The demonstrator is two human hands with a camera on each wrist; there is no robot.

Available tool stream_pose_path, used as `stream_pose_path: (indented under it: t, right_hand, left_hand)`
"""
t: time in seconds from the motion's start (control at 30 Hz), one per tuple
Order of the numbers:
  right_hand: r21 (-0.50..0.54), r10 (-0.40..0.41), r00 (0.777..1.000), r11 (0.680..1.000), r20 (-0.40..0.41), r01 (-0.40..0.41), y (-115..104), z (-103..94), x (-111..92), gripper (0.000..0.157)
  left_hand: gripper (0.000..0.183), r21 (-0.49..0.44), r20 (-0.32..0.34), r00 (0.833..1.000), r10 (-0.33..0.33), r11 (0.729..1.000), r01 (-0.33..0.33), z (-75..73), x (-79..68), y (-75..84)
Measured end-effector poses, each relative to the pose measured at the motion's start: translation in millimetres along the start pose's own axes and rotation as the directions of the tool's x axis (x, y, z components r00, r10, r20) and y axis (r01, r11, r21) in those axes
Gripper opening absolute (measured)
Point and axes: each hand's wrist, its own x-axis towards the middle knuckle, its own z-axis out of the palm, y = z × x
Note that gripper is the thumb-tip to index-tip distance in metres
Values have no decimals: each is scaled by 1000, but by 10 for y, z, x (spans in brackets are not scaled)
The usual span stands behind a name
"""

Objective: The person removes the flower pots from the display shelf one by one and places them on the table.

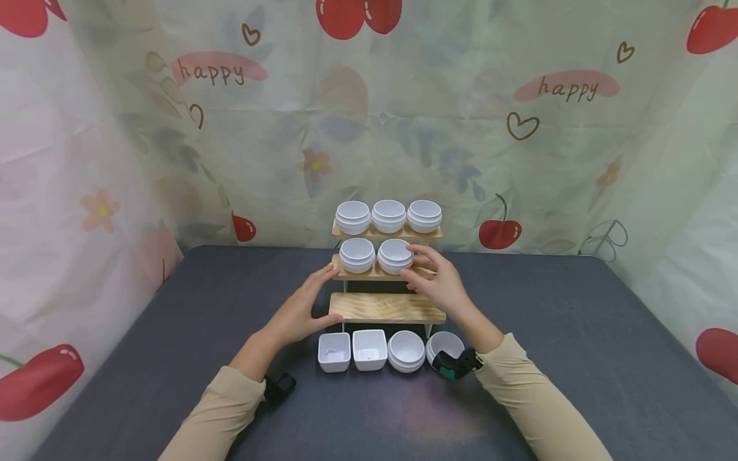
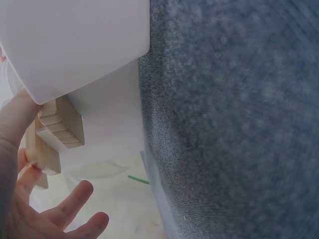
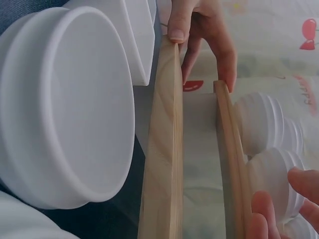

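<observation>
White round bowl [image 1: 394, 258] is pinched by right hand [image 1: 441, 282] at its three o'clock. Left hand [image 1: 296, 312], spread, touches pale wooden three-tier stand [image 1: 386, 308] at nine o'clock.

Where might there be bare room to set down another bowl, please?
The bottom shelf is bare, bordered by the left hand, middle shelf and front row of bowls. So is the tabletop outside the left sleeve and right sleeve. The top shelf, holding three bowls, is crowded, as is the middle shelf around the right hand.
</observation>
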Motion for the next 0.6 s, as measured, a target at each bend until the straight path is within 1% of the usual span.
stream_pose_path:
  t: [0.2, 0.4, 0.6]
  right_hand:
    - [-1, 19, 999, 1000, -34, -19, -14, 27, 11, 47]
    - [12, 52, 997, 999, -66, -51, -29, 57, 19, 45]
    - [29, 54, 995, 998, -87, -52, -34, 69, 19, 44]
  left_hand:
    - [85, -2, 0, 1000, -4, 1000, 4, -3, -1, 8]
    - [84, -3, -5, 1000, 6, 1000, -6, -6, -6, 13]
    - [85, 0, -1, 1000, 5, 1000, -5, 1, -1, 2]
